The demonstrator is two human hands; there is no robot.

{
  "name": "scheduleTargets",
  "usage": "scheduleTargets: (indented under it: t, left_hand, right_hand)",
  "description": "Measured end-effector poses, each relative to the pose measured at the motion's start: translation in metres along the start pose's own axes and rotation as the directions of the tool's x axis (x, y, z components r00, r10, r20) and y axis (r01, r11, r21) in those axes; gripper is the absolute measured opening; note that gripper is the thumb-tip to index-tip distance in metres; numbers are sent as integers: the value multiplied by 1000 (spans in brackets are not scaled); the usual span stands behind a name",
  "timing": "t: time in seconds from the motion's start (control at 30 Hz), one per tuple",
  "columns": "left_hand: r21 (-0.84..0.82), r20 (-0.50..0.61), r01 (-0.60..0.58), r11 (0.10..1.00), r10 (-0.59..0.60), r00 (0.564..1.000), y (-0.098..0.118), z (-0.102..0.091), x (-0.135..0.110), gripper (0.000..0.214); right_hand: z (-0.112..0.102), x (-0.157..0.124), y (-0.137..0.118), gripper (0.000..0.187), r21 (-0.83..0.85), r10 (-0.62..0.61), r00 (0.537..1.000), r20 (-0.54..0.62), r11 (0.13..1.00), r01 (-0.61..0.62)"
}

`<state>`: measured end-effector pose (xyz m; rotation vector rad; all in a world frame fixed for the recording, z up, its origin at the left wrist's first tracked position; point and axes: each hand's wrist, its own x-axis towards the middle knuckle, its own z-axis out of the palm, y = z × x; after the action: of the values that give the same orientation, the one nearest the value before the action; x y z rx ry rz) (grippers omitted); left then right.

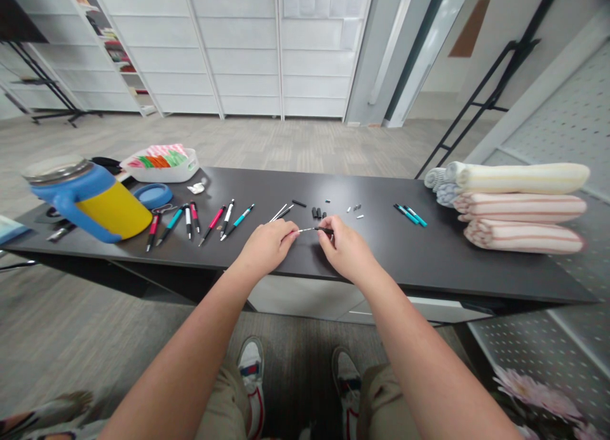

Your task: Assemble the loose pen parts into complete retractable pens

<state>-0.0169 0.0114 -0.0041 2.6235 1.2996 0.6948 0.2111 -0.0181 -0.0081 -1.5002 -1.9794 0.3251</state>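
Observation:
My left hand (269, 246) pinches one end of a thin, pale pen refill (306, 229) above the front part of the dark table. My right hand (347, 249) grips a small black pen part (324, 230) that meets the refill's other end; whether the refill sits inside it I cannot tell. Just beyond the left hand lie several loose refills (281, 213). Behind the right hand are short black pen pieces (318, 213), a black tube (299, 203) and small silver pen tips (357, 208). Teal pen barrels (410, 215) lie further right.
Several assembled pens (212, 225) lie on the left of the table (381, 192). Near them stand a blue and yellow mug (102, 202), a blue lid (153, 195) and a white basket (181, 168) with colourful packets. Rolled cloths (524, 208) are stacked at the right.

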Motion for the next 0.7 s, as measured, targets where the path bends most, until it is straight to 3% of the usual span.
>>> scheduleTargets:
  t: [0.37,0.7]
  left_hand:
    - [-43,9,-35,998,36,999,0,0,0,26]
    - [-73,50,-103,992,107,993,3,1,-1,25]
  right_hand:
    - [-1,0,1,13,39,-39,999,-18,998,40]
    - [-4,0,0,13,131,-116,989,90,986,103]
